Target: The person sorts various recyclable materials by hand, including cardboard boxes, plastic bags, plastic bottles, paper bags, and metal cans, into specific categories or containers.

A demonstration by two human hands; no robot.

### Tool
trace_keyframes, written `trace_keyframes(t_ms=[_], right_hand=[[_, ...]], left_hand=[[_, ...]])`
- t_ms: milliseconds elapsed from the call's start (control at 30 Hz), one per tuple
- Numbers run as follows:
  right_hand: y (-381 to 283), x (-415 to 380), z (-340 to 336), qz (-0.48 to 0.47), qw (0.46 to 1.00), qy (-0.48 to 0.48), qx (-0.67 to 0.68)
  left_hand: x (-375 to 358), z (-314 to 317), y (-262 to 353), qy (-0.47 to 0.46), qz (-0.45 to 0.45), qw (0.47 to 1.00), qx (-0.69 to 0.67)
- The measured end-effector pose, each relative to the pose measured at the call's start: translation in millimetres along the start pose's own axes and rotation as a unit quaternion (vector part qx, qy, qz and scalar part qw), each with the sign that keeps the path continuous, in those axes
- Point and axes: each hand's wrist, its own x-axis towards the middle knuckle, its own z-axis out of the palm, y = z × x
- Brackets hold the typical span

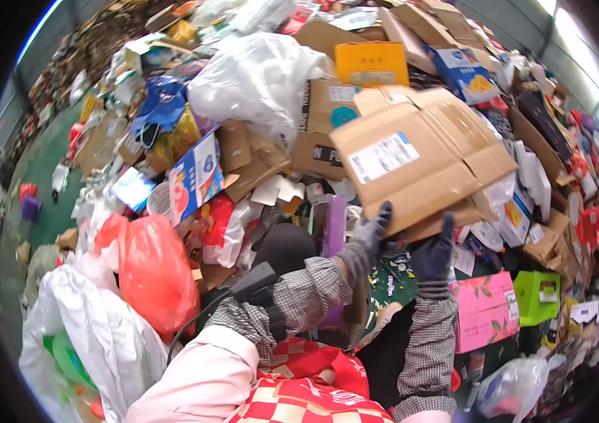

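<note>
A large flattened brown cardboard box with a white label is tilted up in front of me. My left hand, in a dark grey glove, is at its lower left edge with fingers against the cardboard. My right hand, also gloved, is at the lower right edge, by a smaller brown flap, its fingers pointing up. The thumbs and undersides of the grip are partly hidden. Behind the cardboard stand a yellow-orange box and a brown carton. A purple panel is beside my left forearm.
Mixed waste is heaped all around. A red plastic bag and a white sack lie at the left. Right of my right forearm are a pink box and a green box. A white plastic bag lies ahead.
</note>
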Motion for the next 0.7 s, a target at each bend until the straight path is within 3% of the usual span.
trace_keyframes(t_ms=[33, 67, 100, 167, 200, 233, 300, 333, 367, 400, 433, 467, 500, 533, 600, 700], right_hand=[[-10, -6, 17, -0.002, 0.999, -0.016, 0.039], [-15, -10, 25, -0.003, 0.998, -0.069, -0.011], [-14, -12, 29, 0.007, 0.998, -0.044, -0.037], [1, 2, -29, -0.066, 0.961, 0.078, -0.258], [-1, 2, -24, 0.016, 0.987, 0.121, -0.108], [-7, 0, -25, 0.024, 0.983, 0.142, -0.115], [-15, -5, -7, 0.01, 0.973, 0.176, -0.152], [-18, -3, -15, 0.015, 0.97, 0.198, -0.137], [-22, -3, -20, -0.004, 0.971, 0.19, -0.148], [-26, -3, -18, 0.001, 0.971, 0.195, -0.142], [-29, -4, -14, 0.005, 0.97, 0.201, -0.136], [-31, -4, -14, -0.007, 0.965, 0.209, -0.159], [-32, -3, -16, -0.019, 0.959, 0.215, -0.182], [-32, -4, -23, -0.016, 0.955, 0.233, -0.183], [-29, -7, 3, -0.03, 0.949, 0.242, -0.198], [-33, -6, 0, -0.025, 0.941, 0.257, -0.217]], left_hand=[[0, -3, 3, -0.021, -0.073, 0.997, 0.001], [-5, 1, 7, 0.007, -0.075, 0.997, 0.028], [-8, 7, 9, 0.034, -0.078, 0.995, 0.053], [2, -4, -7, 0.004, -0.016, 0.992, 0.129], [8, -15, -8, -0.063, -0.056, 0.975, 0.203], [-12, -9, 20, -0.16, -0.081, 0.962, 0.207], [-3, -24, 53, -0.3, -0.164, 0.866, 0.364], [2, -41, 70, -0.348, -0.063, 0.85, 0.391], [-4, -45, 109, -0.349, -0.128, 0.877, 0.305], [12, -65, 132, -0.291, -0.115, 0.91, 0.273], [65, -120, 126, -0.264, -0.041, 0.942, 0.204], [84, -141, 137, -0.147, 0.074, 0.937, 0.308], [103, -163, 148, -0.003, 0.155, 0.896, 0.416], [141, -220, 154, 0.102, 0.137, 0.78, 0.602], [161, -262, 161, 0.239, 0.14, 0.616, 0.738], [185, -288, 174, 0.268, 0.083, 0.406, 0.87]])
